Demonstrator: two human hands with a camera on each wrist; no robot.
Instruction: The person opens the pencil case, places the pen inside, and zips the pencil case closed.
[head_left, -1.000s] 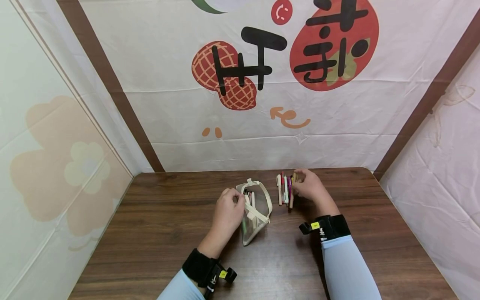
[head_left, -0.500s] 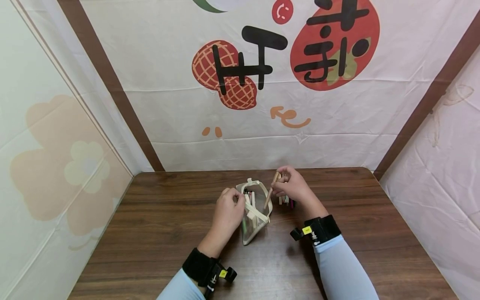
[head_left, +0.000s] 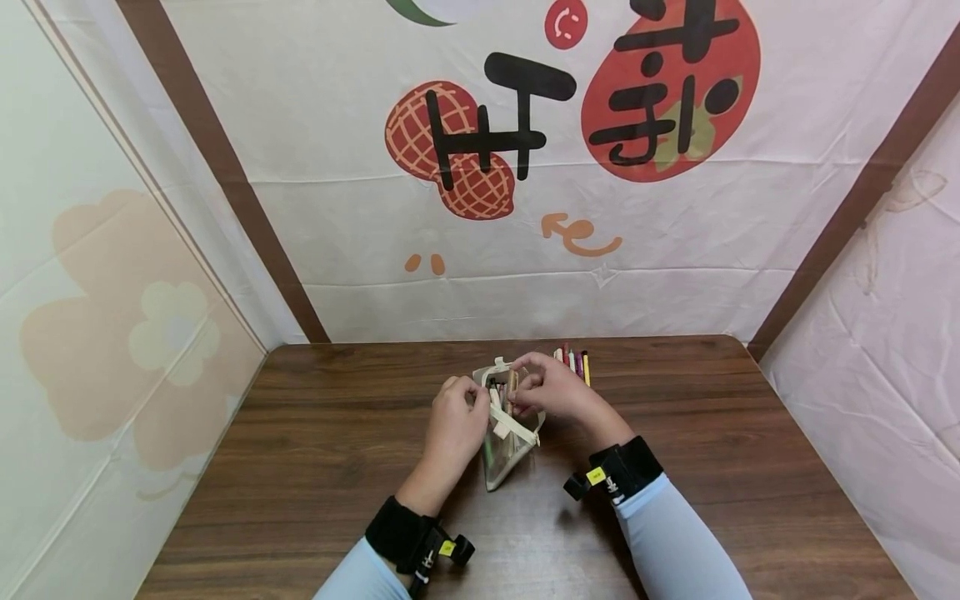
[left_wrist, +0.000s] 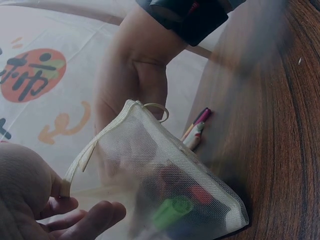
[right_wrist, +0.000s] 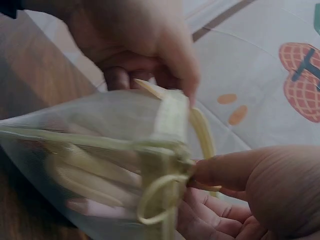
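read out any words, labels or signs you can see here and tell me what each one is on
"开": large black character on the backdrop cloth, partly over a red lattice shape.
Second black character on the red blob: top cut off by the frame, cannot be read for sure.
Yellow tags on both wrist straps: too small to read.
Mesh pouch and pens: no readable print.

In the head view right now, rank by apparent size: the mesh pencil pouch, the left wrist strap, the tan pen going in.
1. mesh pencil pouch
2. left wrist strap, though nearer the camera, so unsure
3. tan pen, mostly hidden
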